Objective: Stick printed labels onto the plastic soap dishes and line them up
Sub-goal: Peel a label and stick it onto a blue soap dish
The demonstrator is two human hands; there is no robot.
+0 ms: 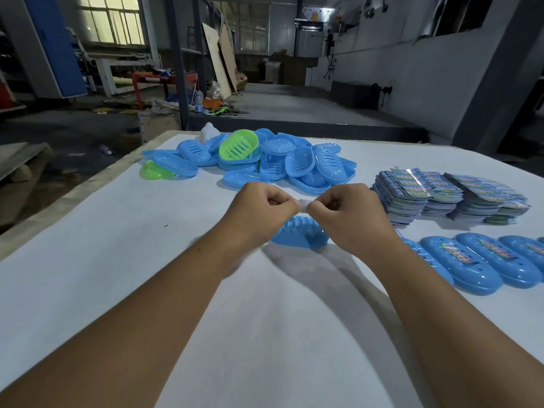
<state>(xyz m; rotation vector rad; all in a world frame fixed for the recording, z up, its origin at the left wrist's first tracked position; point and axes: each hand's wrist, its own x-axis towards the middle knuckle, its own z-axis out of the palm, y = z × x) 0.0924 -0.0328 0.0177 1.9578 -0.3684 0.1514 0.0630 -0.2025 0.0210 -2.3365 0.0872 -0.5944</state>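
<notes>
Soap dish, blue, on white desk at frame centre, just below both hands. Left hand and right hand: each grip pinching one small pale label between them. Likely peeling; next, pressing onto dish, then joining labelled row at right.

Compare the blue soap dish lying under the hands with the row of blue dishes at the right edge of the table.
The soap dish under the hands bears no label that I can see; each dish in the row at the right carries a colourful printed label on top. The first lies alone at the table's middle, partly hidden by the hands; the row's dishes lie side by side, dome up. Both are blue oval plastic.
</notes>
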